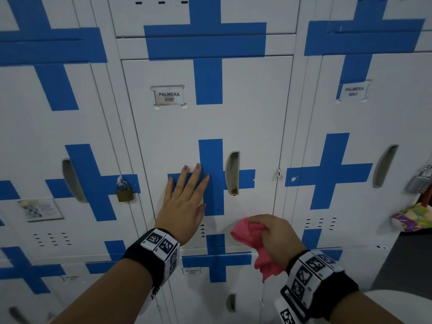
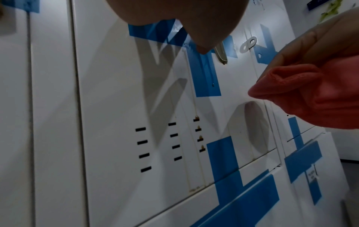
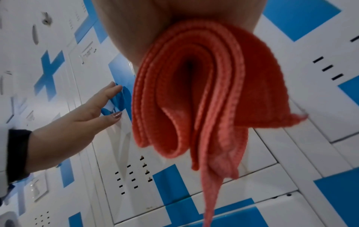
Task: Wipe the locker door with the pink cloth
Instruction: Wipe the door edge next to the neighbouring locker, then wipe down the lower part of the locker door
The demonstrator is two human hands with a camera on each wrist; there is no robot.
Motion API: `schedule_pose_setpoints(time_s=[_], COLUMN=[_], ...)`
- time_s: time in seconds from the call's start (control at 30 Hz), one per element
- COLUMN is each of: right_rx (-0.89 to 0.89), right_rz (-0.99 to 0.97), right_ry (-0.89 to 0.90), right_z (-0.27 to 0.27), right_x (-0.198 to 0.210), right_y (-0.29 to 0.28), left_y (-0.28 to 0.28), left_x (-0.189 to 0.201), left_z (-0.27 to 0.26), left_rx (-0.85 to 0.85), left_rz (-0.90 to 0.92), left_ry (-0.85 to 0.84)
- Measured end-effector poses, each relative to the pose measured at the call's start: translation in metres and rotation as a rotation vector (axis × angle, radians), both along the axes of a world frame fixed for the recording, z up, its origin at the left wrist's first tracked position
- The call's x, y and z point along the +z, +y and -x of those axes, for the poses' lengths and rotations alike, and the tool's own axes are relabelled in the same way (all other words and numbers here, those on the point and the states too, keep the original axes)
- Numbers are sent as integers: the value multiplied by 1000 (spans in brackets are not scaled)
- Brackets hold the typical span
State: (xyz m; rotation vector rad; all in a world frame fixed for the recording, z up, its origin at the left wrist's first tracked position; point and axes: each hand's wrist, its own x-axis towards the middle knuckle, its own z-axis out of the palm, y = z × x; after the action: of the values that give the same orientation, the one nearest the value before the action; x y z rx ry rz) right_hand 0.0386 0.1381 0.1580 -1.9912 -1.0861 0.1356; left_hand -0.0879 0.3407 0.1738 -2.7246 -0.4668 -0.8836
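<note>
The white locker door (image 1: 177, 136), with a blue taped cross and a "PALMERA" label, fills the middle of the head view. My left hand (image 1: 187, 195) lies flat on it with straight, spread fingers, just left of the recessed handle (image 1: 232, 173). My right hand (image 1: 273, 237) grips the bunched pink cloth (image 1: 250, 239) low on the door, close to its surface; whether the cloth touches the door I cannot tell. In the right wrist view the folded cloth (image 3: 204, 99) hangs from my fist, and the left hand (image 3: 85, 116) presses the door. The left wrist view shows the cloth (image 2: 310, 95) too.
A brass padlock (image 1: 125, 191) hangs on the locker to the left, a silver padlock (image 1: 420, 182) on the one to the right. A colourful bag (image 1: 413, 217) hangs at the right edge. Vent slots (image 2: 170, 142) sit low in the door. More lockers lie below.
</note>
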Motion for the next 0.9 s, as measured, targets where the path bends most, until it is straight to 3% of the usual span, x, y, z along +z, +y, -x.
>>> schedule_pose_setpoints(time_s=[0.23,0.33,0.47,0.57,0.67,0.73,0.9], right_rx=[29,36,145,242,270,256,248], right_rz=[-49,-138,-261,-296,-330,-338,-300], right_ry=[33,75,378,510,576,595,482], right_z=[3,2,12,22,26,25,25], right_x=[5,4,6,13,16,16,12], right_y=[0,1,-2,-5,-4,-4,-9], left_y=[-8,-23,-50,-71,-81,-84,-87], left_x=[0,1,-11,-20,-26,-24,-15], left_z=[5,12,19,19,13,10,8], left_rx=[-37,-120,-351,-486,-556,-536,-455], left_rz=[45,169,561,942,1242,1303,1219], left_ry=[-33,-30,6,66,-60,-166,-214])
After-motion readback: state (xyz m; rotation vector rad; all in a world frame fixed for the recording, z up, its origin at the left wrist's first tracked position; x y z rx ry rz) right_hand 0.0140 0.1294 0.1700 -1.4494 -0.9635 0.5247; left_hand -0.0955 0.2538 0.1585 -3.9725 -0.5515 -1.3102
